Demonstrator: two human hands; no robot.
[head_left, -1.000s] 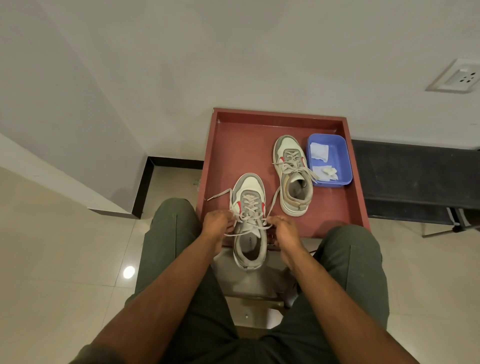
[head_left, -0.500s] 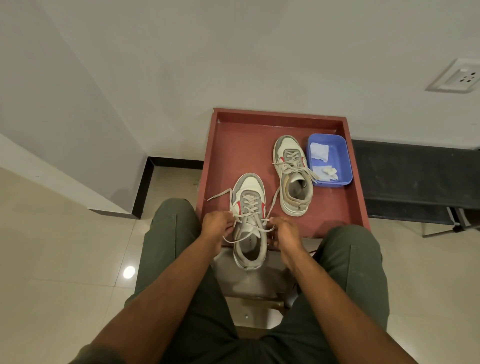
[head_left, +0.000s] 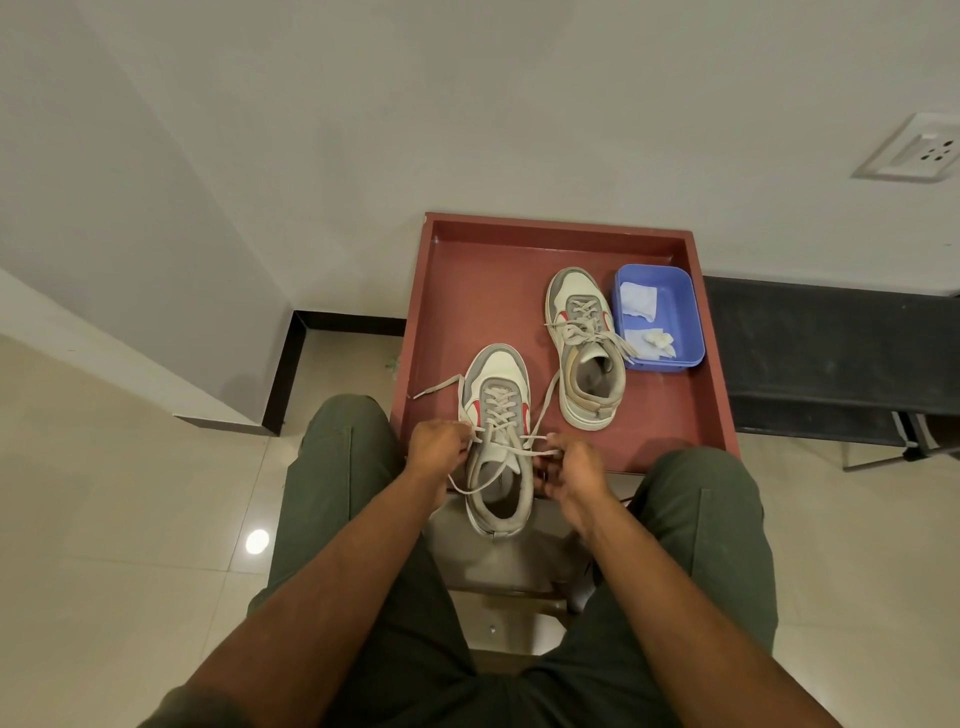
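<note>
The left hand (head_left: 436, 448) and right hand (head_left: 571, 463) each pinch the laces (head_left: 525, 453) of a grey-and-white sneaker (head_left: 496, 374) at the near edge of the red bench (head_left: 478, 291), with the sneaker's heel overhanging that edge. Farther back on the bench stands a second sneaker (head_left: 584, 364). Just beside it, at the bench's right rim, a blue tub (head_left: 675, 296) holds crumpled tissues (head_left: 640, 300).

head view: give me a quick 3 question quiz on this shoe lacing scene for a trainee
1. True or false: the far shoe sits inside the blue tub.
2. What do the left hand and right hand pinch? A) the laces of the near shoe B) a cloth C) a brush
3. Missing word: the blue tub stands on the red ____.
Key: 1 false, it stands beside the tub; 2 A; 3 tray.
</note>
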